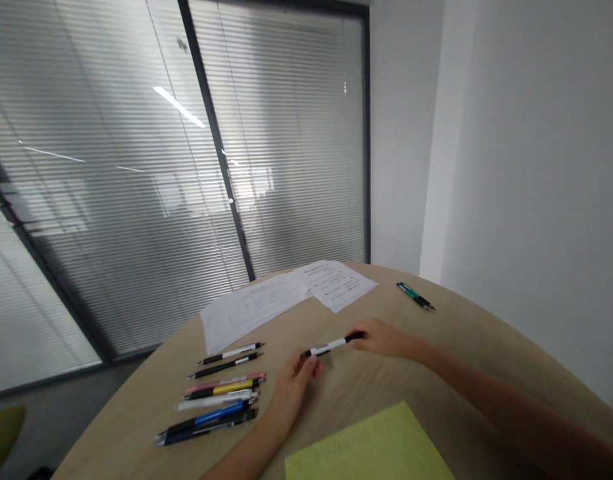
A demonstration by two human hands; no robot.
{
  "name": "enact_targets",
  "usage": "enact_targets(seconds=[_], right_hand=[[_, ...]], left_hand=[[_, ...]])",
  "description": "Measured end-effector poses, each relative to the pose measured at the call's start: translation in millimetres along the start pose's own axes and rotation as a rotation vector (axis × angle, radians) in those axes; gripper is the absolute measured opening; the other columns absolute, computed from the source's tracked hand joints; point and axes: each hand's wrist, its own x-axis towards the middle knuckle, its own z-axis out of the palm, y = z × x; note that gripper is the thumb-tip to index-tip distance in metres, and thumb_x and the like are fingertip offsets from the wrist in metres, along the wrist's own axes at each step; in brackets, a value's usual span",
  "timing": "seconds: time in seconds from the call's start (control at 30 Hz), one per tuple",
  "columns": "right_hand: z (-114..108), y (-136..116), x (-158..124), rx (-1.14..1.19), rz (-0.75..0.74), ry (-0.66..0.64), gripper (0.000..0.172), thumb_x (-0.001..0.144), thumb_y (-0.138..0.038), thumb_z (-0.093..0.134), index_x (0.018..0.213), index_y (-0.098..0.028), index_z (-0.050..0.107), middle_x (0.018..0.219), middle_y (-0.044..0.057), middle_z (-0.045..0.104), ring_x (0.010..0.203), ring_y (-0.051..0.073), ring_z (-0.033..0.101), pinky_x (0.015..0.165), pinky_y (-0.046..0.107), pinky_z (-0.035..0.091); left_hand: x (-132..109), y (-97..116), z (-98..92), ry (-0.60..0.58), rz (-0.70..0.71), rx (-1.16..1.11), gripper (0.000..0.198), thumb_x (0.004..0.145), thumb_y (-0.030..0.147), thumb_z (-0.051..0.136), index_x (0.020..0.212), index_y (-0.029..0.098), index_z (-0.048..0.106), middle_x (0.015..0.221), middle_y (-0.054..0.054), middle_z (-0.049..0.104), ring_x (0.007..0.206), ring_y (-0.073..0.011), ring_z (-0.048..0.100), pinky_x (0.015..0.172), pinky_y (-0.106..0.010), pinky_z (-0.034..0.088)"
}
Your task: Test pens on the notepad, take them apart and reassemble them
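A white pen with black ends (331, 346) is stretched between my two hands, just above or on the table. My left hand (290, 387) grips its near-left end between thumb and fingers. Fingers of my right hand (379, 338) are closed round the other black end. To the left of my left hand, several pens lie in a loose column: a black-and-white pen (230, 353), a black pen (224, 366), a yellow-and-black pen (226, 389), a white pen (216, 401) and a blue-and-black pen (206, 418) among them.
Printed sheets (256, 308) lie at the table's far side. Two green-and-black pens (415, 296) rest at the far right. A yellow paper (369, 450) is at the near edge of view. Beyond the round table (466, 347) stand a blind-covered glass partition (296, 153) and a white wall (531, 167).
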Motion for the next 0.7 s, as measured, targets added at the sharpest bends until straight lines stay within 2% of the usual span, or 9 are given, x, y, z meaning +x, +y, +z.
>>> enact_targets(seconds=[0.1, 0.23, 0.37, 0.5, 0.6, 0.7], right_hand=[[-3, 21, 3, 0.256, 0.143, -0.052, 0.023, 0.075, -0.030, 0.046, 0.080, -0.013, 0.062, 0.059, 0.000, 0.059, 0.048, 0.009, 0.049, 0.047, 0.021, 0.037], [5, 31, 3, 0.529, 0.205, -0.031, 0.027, 0.072, -0.040, 0.050, 0.070, -0.014, 0.055, 0.053, -0.003, 0.053, 0.041, 0.006, 0.043, 0.042, 0.018, 0.034], [14, 36, 3, 0.548, 0.263, 0.054, 0.033, 0.070, -0.046, 0.051, 0.060, -0.015, 0.050, 0.048, -0.004, 0.049, 0.040, 0.005, 0.041, 0.040, 0.018, 0.031], [23, 42, 4, 0.521, 0.319, 0.169, 0.043, 0.075, -0.052, 0.039, 0.053, -0.016, 0.046, 0.041, -0.005, 0.041, 0.035, 0.005, 0.036, 0.037, 0.019, 0.026], [30, 42, 5, 0.506, 0.333, 0.248, 0.047, 0.076, -0.056, 0.034, 0.047, -0.019, 0.037, 0.038, -0.007, 0.034, 0.035, 0.005, 0.030, 0.037, 0.020, 0.023], [35, 41, 5, 0.517, 0.337, 0.296, 0.046, 0.075, -0.060, 0.031, 0.050, -0.021, 0.029, 0.040, -0.008, 0.028, 0.036, 0.005, 0.026, 0.037, 0.020, 0.020]], left_hand=[[1, 1, -1.7, 0.070, -0.034, -0.024, 0.026, 0.068, 0.041, 0.044, 0.065, 0.018, 0.056, 0.060, 0.000, 0.058, 0.061, -0.0177, 0.053, 0.059, -0.026, 0.040], [7, -5, -4.4, 0.058, -0.058, 0.040, 0.024, 0.068, 0.039, 0.045, 0.066, 0.018, 0.057, 0.057, 0.002, 0.056, 0.060, -0.0169, 0.052, 0.057, -0.025, 0.039], [13, -13, -6.7, 0.035, -0.070, 0.095, 0.024, 0.063, 0.039, 0.050, 0.070, 0.017, 0.059, 0.053, 0.003, 0.052, 0.057, -0.0173, 0.050, 0.056, -0.025, 0.037], [14, -16, -7.0, 0.066, -0.078, 0.061, 0.030, 0.062, 0.040, 0.050, 0.078, 0.016, 0.059, 0.060, 0.002, 0.055, 0.061, -0.0182, 0.051, 0.057, -0.026, 0.038], [12, -14, -7.0, 0.061, -0.066, 0.086, 0.029, 0.064, 0.042, 0.049, 0.075, 0.017, 0.058, 0.059, 0.002, 0.054, 0.060, -0.0176, 0.051, 0.057, -0.026, 0.038], [10, -11, -7.1, 0.026, -0.057, 0.150, 0.029, 0.070, 0.045, 0.042, 0.065, 0.018, 0.054, 0.051, 0.004, 0.047, 0.055, -0.0161, 0.047, 0.053, -0.025, 0.035]])
